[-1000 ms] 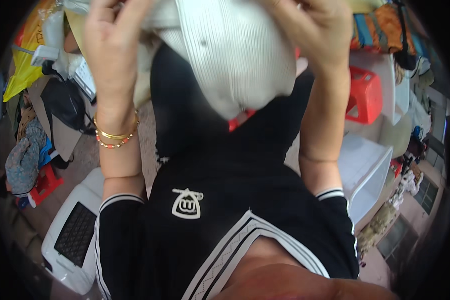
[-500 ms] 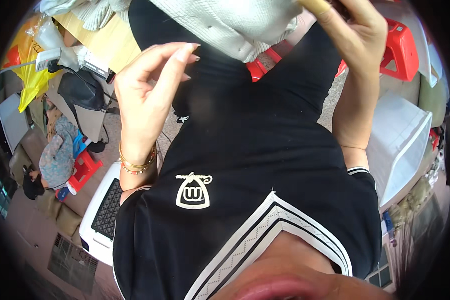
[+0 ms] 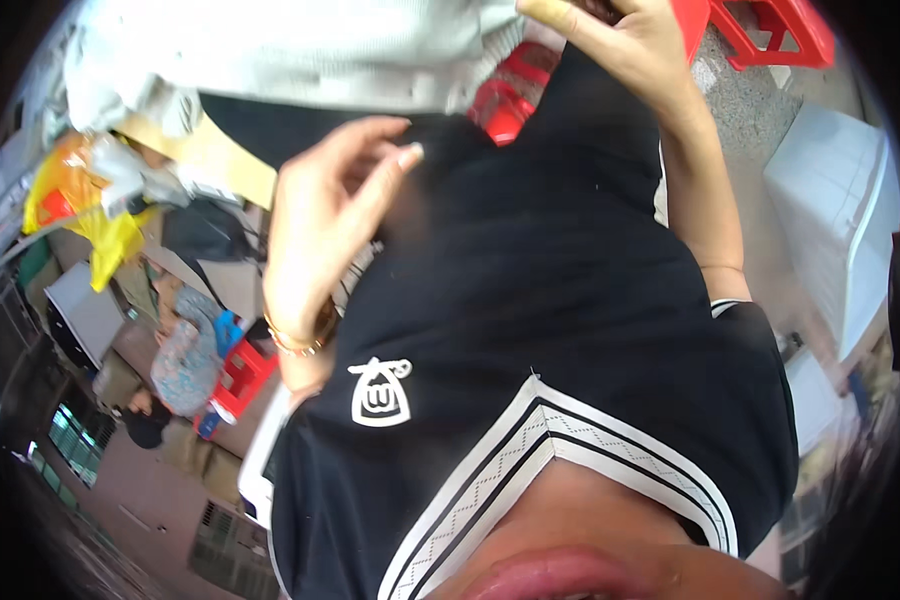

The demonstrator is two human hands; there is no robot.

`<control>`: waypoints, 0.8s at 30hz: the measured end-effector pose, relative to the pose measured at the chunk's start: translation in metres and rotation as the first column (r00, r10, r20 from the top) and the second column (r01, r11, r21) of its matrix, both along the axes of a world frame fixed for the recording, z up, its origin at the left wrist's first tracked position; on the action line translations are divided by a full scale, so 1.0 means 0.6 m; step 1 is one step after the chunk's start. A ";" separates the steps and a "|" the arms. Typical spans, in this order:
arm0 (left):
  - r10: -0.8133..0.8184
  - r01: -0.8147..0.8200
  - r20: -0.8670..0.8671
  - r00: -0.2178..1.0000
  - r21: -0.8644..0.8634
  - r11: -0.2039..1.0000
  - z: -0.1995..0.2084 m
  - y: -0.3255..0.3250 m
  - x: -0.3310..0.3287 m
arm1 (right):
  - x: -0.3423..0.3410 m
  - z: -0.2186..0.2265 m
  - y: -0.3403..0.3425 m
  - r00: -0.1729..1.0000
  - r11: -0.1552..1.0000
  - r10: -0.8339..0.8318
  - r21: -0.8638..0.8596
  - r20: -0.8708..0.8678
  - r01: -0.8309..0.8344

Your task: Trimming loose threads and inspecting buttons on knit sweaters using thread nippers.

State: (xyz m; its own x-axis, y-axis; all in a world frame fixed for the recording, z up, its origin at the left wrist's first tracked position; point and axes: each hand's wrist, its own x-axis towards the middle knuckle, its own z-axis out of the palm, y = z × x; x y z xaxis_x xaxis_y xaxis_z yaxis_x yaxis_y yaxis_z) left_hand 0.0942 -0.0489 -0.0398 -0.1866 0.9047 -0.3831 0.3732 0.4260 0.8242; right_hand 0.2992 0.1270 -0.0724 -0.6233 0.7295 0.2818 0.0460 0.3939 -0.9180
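Fabric of a black short-sleeved top with a white-striped V-neck [image 3: 530, 290] fills the nearest part of the view, a white emblem [image 3: 380, 395] on its left chest. Just beyond its left sleeve rises the bare left hand [image 3: 335, 195], with gold-coloured bracelets [image 3: 295, 345] at the wrist. Its fingers curl toward the thumb, but a gap shows between the tips: that grip stands open, with nothing visible in it. Black trousers [image 3: 590, 140] cover the spread legs, and a whitish, fine-ribbed knit garment [image 3: 320, 60] lies across them at the upper edge, just beyond the left hand. The right hand [image 3: 630, 50] is at the garment's right end, a yellowish covering on one digit overlapping the knit; the frame cuts off its other fingertips, so I cannot tell whether its grip is closed. A red plastic object [image 3: 505, 115] shows between the legs. Farther out at left are a pale wooden worktop [image 3: 240, 165], partly under the garment, a yellow plastic bag [image 3: 115, 240] and a flower-patterned cloth [image 3: 185, 370] beside a red plastic stool [image 3: 245, 380]. At right stands a whitish rectangular plastic bin [image 3: 820, 200].
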 end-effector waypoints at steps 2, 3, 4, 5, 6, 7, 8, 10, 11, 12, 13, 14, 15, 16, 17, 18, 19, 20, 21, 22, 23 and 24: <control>-0.141 0.188 -0.186 0.972 0.263 0.946 0.009 0.019 0.003 | 0.018 -0.059 0.019 0.991 0.953 -0.108 -0.291 -0.077 0.081; -0.170 0.404 -0.481 0.860 0.438 0.803 0.013 0.028 -0.006 | 0.017 -0.090 0.038 0.983 0.898 -0.157 -0.427 -0.094 0.102; -0.133 0.411 -0.488 0.863 0.524 0.747 0.018 0.040 0.000 | 0.024 -0.154 0.062 0.945 0.855 -0.239 -0.509 -0.223 0.096; -0.158 0.528 -0.615 0.772 0.483 0.698 0.032 0.045 -0.005 | 0.023 -0.150 0.061 0.953 0.861 -0.299 -0.446 -0.055 0.245; -0.159 0.609 -0.741 0.653 0.389 0.691 0.051 0.051 0.004 | 0.023 -0.155 0.060 0.951 0.881 -0.276 -0.432 -0.142 0.191; -0.151 0.669 -0.844 0.515 0.286 0.686 0.068 0.058 0.014 | 0.017 -0.183 0.063 0.934 0.835 -0.337 -0.495 -0.118 0.239; -0.202 0.653 -0.912 0.358 0.090 0.752 0.077 0.067 0.012 | 0.017 -0.177 0.070 0.968 0.838 -0.177 -0.489 0.178 0.243; -0.322 0.658 -0.933 0.161 -0.142 0.739 0.087 0.089 -0.005 | -0.001 -0.171 0.057 0.951 0.742 0.061 -0.651 0.304 0.160; -0.350 0.674 -0.932 0.096 -0.198 0.712 0.087 0.099 -0.024 | -0.021 -0.176 0.036 0.987 0.758 -0.044 -0.639 0.152 0.132; -0.340 0.712 -0.934 0.112 -0.163 0.683 0.082 0.114 -0.028 | -0.023 -0.236 0.044 0.971 0.827 -0.055 -0.534 0.231 0.174; -0.320 0.755 -0.939 0.125 -0.119 0.645 0.078 0.126 -0.029 | -0.022 -0.276 0.044 0.983 0.864 -0.092 -0.479 0.158 0.157; -0.357 0.776 -0.923 0.147 -0.116 0.620 0.085 0.131 -0.032 | -0.030 -0.280 0.036 0.992 0.794 -0.122 -0.602 -0.016 0.088; -0.347 0.767 -0.915 0.206 -0.070 0.638 0.093 0.126 -0.043 | -0.017 -0.185 0.038 0.998 0.573 0.058 -0.819 -0.006 -0.038; -0.342 0.779 -0.901 0.267 -0.008 0.628 0.099 0.131 -0.043 | -0.006 -0.179 0.038 0.986 0.468 -0.069 -0.878 -0.151 -0.102; -0.351 0.774 -0.876 0.332 0.040 0.632 0.103 0.135 -0.051 | 0.012 -0.175 0.049 0.923 0.433 -0.205 -0.876 -0.325 -0.213; -0.255 0.739 -0.904 0.344 0.093 0.668 0.115 0.140 -0.045 | 0.037 -0.128 0.057 0.823 0.472 -0.344 -0.841 -0.452 -0.264; -0.156 0.702 -0.922 0.354 0.152 0.696 0.133 0.146 -0.036 | 0.068 -0.135 0.094 0.716 0.552 -0.417 -0.782 -0.560 -0.290; -0.111 0.699 -0.940 0.324 0.159 0.698 0.147 0.153 -0.041 | 0.081 -0.044 0.095 0.562 0.664 -0.289 -0.585 -0.775 -0.465; -0.055 0.683 -0.931 0.360 0.223 0.696 0.155 0.161 -0.043 | 0.101 0.019 0.097 0.432 0.684 -0.139 -0.402 -0.891 -0.609; -0.061 0.674 -0.918 0.393 0.242 0.698 0.169 0.168 -0.046 | 0.108 0.058 0.098 0.396 0.695 0.021 -0.272 -0.918 -0.666; -0.067 0.670 -0.899 0.432 0.270 0.691 0.181 0.179 -0.048 | 0.088 0.138 0.060 0.566 0.864 -0.128 -0.371 -0.814 -0.339; -0.052 0.670 -0.896 0.441 0.290 0.683 0.190 0.196 -0.052 | 0.089 0.143 0.045 0.566 0.934 0.024 -0.184 -0.824 -0.307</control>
